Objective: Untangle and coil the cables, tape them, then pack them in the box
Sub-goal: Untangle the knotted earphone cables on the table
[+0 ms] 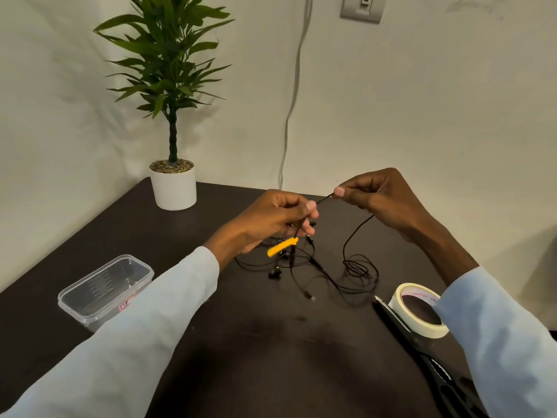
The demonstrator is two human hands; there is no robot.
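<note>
Head view, dark table (256,357) — plant (168,70), white wall (422,101)

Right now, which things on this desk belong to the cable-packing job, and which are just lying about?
Part of the job:
- black cables, one strand pinched between left hand and right hand
- masking tape roll
- black scissors, beside the tape
- clear plastic box, empty, no lid on

Just lying about:
- potted plant
- grey cord hanging down the wall
</note>
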